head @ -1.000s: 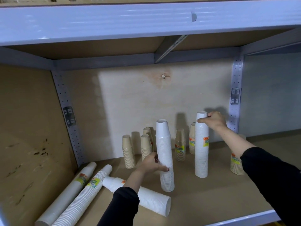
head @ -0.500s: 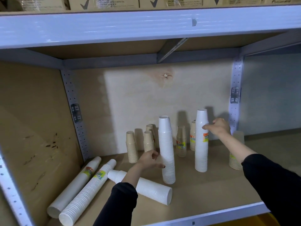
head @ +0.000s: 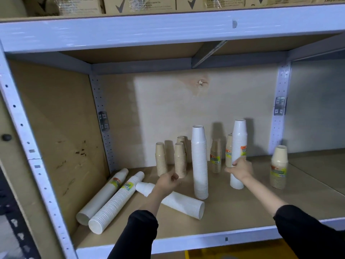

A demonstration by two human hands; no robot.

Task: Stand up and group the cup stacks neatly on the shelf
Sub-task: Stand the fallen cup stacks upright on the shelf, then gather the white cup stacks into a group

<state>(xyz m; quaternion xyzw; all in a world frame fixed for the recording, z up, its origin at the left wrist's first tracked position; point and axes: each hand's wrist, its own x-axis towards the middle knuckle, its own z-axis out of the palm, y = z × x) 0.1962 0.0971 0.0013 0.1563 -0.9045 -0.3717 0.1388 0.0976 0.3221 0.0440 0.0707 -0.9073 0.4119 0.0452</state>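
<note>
**Fallen white stack just below the left hand**

Lying on the shelf board (head: 242,212), just below and in front of the left hand (head: 168,181): a fallen white cup stack (head: 179,201). Long axis back-left to front-right, open mouth toward the front edge. Left hand loosely curled, empty, clearly nearer. Right hand (head: 240,168) wrapped round the middle of the upright labelled white stack (head: 239,139), well apart from the fallen one. Probably next: lower the left hand, grasp, tip upright beside the centre white stack (head: 199,161).
</note>
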